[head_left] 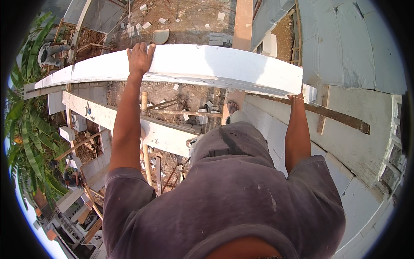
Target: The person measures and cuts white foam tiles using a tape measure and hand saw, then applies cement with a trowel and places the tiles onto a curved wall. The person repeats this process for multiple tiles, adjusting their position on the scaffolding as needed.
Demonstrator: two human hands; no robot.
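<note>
We see the white block row (207, 62) crosswise ahead, long axis left-right. Our left hand (141, 59) rests spread on its top; our right hand (296, 99) meets its right end, grip hidden.

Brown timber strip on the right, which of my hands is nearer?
Right. Your right hand is at the right end of the white block row, close to the timber strip in this view; your left hand rests on the row's top, farther left.
</note>
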